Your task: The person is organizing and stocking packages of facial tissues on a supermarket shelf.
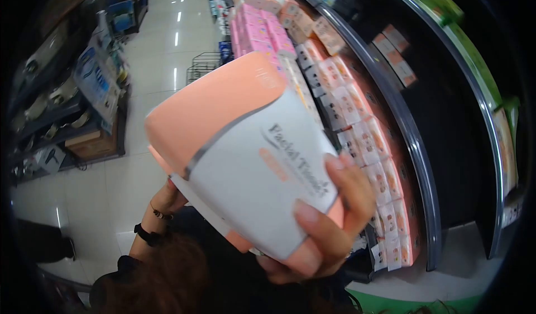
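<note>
A large pack of facial tissues (245, 152), peach on top and white with grey lettering below, fills the middle of the view. My right hand (335, 224) grips its lower right corner, thumb and fingers pressed on the white face. My left hand (169, 195) holds the lower left edge from behind and is mostly hidden by the pack. A thin bracelet and a black band sit on my left wrist (149, 230). The pack is tilted, held up in front of the shelves.
A curved store shelf (416, 146) on the right holds rows of peach and pink tissue packs (357, 113). A wire basket (204, 65) stands in the aisle behind. Shelving with goods (84, 101) lines the left side. The shiny tiled floor (156, 46) runs away ahead.
</note>
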Demonstrator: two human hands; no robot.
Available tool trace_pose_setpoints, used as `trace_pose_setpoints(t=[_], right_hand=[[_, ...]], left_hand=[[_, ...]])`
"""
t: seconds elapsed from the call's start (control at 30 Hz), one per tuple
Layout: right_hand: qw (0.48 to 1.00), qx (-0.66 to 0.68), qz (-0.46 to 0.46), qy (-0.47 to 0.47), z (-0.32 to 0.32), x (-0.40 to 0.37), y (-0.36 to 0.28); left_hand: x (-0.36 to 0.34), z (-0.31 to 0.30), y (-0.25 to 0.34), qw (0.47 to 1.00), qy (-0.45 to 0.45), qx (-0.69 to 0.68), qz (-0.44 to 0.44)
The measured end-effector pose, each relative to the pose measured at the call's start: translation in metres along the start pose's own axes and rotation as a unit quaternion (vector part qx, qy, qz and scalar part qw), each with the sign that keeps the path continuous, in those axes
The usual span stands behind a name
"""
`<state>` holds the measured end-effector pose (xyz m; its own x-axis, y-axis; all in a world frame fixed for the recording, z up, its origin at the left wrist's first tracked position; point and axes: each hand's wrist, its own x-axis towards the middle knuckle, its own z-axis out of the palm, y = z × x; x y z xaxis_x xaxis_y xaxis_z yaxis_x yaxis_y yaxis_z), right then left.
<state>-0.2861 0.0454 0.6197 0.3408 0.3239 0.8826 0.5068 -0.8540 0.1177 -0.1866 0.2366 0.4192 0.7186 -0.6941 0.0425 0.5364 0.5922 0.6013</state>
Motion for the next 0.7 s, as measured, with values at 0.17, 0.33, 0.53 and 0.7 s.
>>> trace_pose_setpoints(t=[0.17,0.33,0.53,0.7], right_hand=[[0.983,0.146,0.077,-0.079,0.057,0.003,-0.034],[0.957,0.248,0.114,-0.1,0.139,0.024,-0.059],[0.941,0.295,0.13,-0.102,0.244,0.041,-0.085],[0.941,0.287,0.14,-0.113,0.298,0.056,-0.092]], left_hand=[[-0.035,-0.033,0.036,0.995,0.086,0.0,0.058],[-0.048,-0.075,0.082,0.986,0.139,-0.001,0.094],[-0.057,-0.138,0.149,0.977,0.184,0.004,0.106],[-0.052,-0.177,0.188,0.976,0.203,0.0,0.085]])
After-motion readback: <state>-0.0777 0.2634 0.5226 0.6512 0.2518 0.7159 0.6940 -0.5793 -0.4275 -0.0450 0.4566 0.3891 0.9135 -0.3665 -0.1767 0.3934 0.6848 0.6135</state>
